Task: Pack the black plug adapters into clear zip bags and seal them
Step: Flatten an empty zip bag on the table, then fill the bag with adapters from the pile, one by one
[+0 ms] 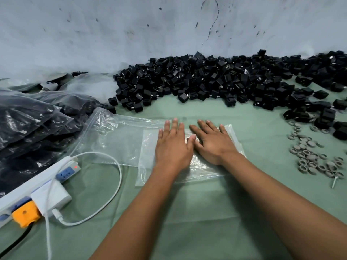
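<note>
Both hands flat on a clear zip bag, green surface (187, 212).
Left hand (173, 145) and right hand (212, 142) lie side by side, fingers straight, pressing the small zip bag (148, 147). Black plug adapters (216, 77) heaped beyond, against the wall; a larger clear bag (120, 136) just left.

Both hands flat – left grip (173, 147), right grip (212, 143) – fingers straight

Both forearms are bare, with no sleeves in view. The left hand (171, 147) and right hand (214, 145) wear no gloves. The fingers (175, 126) have short nails.
</note>
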{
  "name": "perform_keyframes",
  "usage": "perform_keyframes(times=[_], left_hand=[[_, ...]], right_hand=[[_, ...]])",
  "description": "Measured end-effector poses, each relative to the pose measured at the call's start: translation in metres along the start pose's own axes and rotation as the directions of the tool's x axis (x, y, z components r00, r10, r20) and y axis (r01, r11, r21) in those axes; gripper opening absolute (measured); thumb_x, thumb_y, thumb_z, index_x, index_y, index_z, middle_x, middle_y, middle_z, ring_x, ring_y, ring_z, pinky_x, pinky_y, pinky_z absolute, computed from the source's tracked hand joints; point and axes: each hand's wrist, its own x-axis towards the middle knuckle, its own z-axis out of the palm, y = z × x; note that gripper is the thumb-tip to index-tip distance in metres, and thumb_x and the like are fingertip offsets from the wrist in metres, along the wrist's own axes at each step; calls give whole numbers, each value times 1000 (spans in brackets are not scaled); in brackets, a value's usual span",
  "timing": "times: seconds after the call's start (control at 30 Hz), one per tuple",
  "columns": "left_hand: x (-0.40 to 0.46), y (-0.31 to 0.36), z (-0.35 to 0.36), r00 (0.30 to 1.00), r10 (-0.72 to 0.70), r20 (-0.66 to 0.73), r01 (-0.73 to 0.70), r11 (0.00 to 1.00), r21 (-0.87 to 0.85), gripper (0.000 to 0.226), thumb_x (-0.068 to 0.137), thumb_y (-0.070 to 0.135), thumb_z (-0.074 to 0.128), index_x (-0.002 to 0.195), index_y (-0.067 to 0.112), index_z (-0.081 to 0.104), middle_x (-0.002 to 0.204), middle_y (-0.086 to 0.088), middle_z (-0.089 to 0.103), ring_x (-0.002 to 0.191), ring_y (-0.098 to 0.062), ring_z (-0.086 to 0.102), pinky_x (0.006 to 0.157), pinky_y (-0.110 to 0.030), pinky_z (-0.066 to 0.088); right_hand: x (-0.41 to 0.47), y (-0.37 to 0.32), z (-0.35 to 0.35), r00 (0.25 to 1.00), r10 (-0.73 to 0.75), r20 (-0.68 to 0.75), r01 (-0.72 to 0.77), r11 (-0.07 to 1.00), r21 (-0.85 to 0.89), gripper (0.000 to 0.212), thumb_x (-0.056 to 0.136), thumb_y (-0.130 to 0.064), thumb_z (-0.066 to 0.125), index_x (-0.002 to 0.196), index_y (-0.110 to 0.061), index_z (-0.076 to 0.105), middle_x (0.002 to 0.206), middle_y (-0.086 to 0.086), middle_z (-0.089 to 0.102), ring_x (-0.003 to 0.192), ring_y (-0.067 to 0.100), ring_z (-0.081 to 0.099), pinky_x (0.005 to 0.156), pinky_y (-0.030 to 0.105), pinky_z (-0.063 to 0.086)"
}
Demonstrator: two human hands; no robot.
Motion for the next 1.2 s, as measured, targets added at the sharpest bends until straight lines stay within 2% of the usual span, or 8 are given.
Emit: perform_keyframes(times=[0.47,0.53,0.63,0.7,0.8,0.9,1.1,1.2], left_hand=[[-6,-42,6,987,-160,31,159,986,50,69,102,62,10,163,30,1,171,6,-3,158,-24,-5,128,-50,-2],[-7,-41,6,986,-167,25,166,985,47,70,102,63,10,163,31,1,171,5,-6,158,-23,-6,128,-49,-3],[-7,-39,8,986,-162,23,161,985,60,73,101,66,10,164,30,0,171,5,-9,158,-25,-8,127,-49,-6],[-7,-39,9,987,-161,23,160,986,51,73,101,66,11,164,30,0,171,5,-10,158,-24,-9,127,-49,-6],[-11,-39,9,986,-162,23,161,986,34,73,101,65,13,164,31,0,171,6,-11,158,-23,-11,127,-48,-6],[-10,-39,8,986,-164,6,164,986,22,73,100,64,12,163,32,-1,170,7,-12,158,-22,-11,127,-48,-7],[-4,-46,4,987,-162,15,162,987,15,73,99,66,11,163,33,-2,170,9,-12,158,-20,-12,126,-47,-9],[-5,-47,-4,984,-175,-38,169,979,-116,68,102,61,25,162,30,21,171,6,9,158,-20,5,128,-47,2]], right_hand=[[-6,3,-6,999,10,36,-10,1000,-3,68,101,-71,16,163,-42,10,173,-9,1,159,14,-2,128,49,1],[-5,-2,-14,999,12,37,-12,1000,5,66,100,-72,22,157,-42,29,170,-6,21,157,19,16,126,50,14],[28,-13,-44,997,72,39,-70,996,-61,64,95,-79,22,111,-32,63,119,0,62,114,24,59,94,44,44],[66,-20,-60,992,112,50,-107,989,-101,56,98,-71,34,100,-23,63,108,5,66,99,27,60,82,39,46],[115,-26,-63,994,87,-59,-91,993,-79,36,101,-27,56,133,-12,52,134,12,57,121,33,53,93,43,49],[149,-24,-60,999,22,-46,-28,990,-138,69,95,1,55,156,-18,30,159,8,31,140,33,32,99,49,49],[167,-22,-45,995,-87,-41,71,948,-309,38,100,-2,52,136,-13,55,144,7,37,126,33,38,90,47,53],[148,-11,-46,998,-16,-63,1,975,-221,23,100,-8,56,122,-11,58,128,13,45,111,37,53,85,44,51]])
